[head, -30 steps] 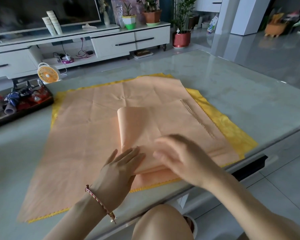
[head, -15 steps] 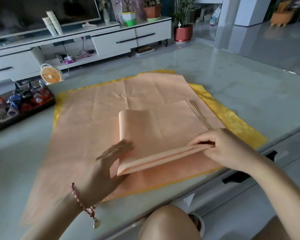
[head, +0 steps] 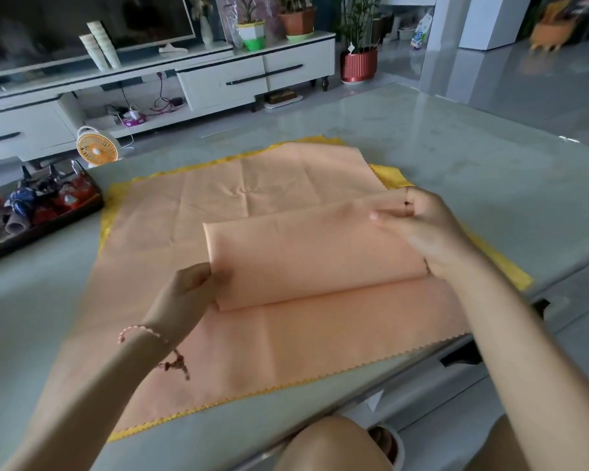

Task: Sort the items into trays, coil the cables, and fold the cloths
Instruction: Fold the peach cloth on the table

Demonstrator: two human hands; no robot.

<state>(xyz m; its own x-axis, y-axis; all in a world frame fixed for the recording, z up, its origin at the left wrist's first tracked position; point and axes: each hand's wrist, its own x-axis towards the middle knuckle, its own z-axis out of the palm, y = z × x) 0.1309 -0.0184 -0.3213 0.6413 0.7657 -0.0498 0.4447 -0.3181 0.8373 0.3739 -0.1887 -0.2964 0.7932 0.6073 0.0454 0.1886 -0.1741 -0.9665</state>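
Observation:
A folded peach cloth lies as a long band on top of a spread peach cloth. Under both is a yellow cloth, showing only at the edges. My left hand grips the folded band's left end. My right hand pinches its right end, fingers curled over the far edge. The band's near edge is a rounded fold.
A dark tray with red and blue items sits at the table's left edge. The grey table extends to the right and back. An orange fan stands on the floor behind. My knee shows below the front edge.
The folded cloth has been folded over away from me into a narrower band. My right hand moved up to its far right edge. My left hand went from hovering flat to gripping the left end.

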